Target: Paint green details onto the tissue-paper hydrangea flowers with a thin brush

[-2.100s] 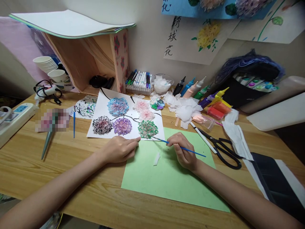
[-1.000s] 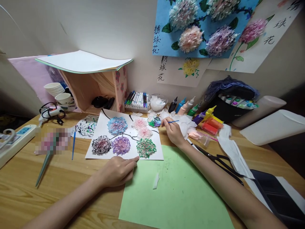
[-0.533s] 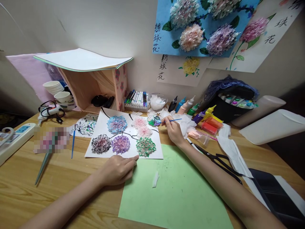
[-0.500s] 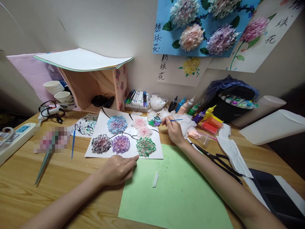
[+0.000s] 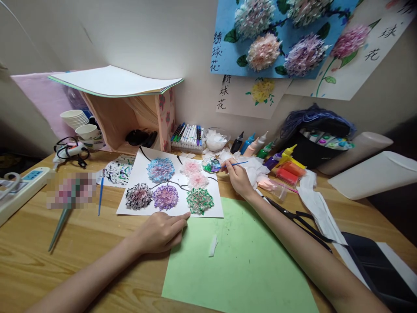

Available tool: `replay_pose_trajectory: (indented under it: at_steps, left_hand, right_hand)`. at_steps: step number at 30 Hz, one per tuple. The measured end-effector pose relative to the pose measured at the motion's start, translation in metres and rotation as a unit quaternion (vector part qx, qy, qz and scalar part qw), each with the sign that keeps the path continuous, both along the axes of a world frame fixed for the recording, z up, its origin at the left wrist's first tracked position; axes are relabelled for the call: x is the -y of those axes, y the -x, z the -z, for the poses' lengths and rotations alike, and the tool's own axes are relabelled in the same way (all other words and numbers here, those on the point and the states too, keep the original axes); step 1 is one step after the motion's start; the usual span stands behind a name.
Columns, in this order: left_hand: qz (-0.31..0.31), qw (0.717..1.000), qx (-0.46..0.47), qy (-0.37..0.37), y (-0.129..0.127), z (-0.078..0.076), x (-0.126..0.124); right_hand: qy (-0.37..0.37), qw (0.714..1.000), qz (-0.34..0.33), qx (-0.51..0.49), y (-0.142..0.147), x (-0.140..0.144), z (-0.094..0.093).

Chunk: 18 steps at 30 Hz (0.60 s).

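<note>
Blue paintbrush (image 5: pixel 235 164) pinched in right grip (image 5: pixel 237 177); left grip (image 5: pixel 159 232) flat on white sheet (image 5: pixel 215 208).

Bare green sheet (image 5: pixel 241 265) beside scissors (image 5: pixel 301 221)

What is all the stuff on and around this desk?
white sheet: 1, six paper flowers on it, desk middle
green sheet: 1, near edge
paint dish: 1, mixed colours, by the white sheet's far right corner
thin brush: 1, blue, in the right hand, tip at the dish
spare brush: 1, blue, left of the white sheet
paint bottles: several, mixed colours, by the wall
markers: a row, at the wall
scissors: 1, black, right of the green sheet
paper cups: a stack, white, far left
power strip: 1, white, left edge
flower pictures: several, on the wall
left hand: fingertips on the white sheet's near edge
right hand: pinching the thin brush
</note>
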State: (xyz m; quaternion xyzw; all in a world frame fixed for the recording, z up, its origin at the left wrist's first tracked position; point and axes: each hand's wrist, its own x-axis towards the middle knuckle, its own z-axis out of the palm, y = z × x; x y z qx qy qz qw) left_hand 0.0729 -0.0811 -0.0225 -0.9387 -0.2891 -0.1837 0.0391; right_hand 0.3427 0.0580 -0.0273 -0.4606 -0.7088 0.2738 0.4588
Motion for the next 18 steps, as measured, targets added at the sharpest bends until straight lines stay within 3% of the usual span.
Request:
replay_pose_trajectory:
  at_steps: [18]
  left_hand:
    - [0.004, 1.0, 0.003, 0.003, -0.001, -0.0019, 0.0005]
  right_hand:
    - [-0.015, 0.999, -0.013, 0.035, 0.0013, 0.0018, -0.0028]
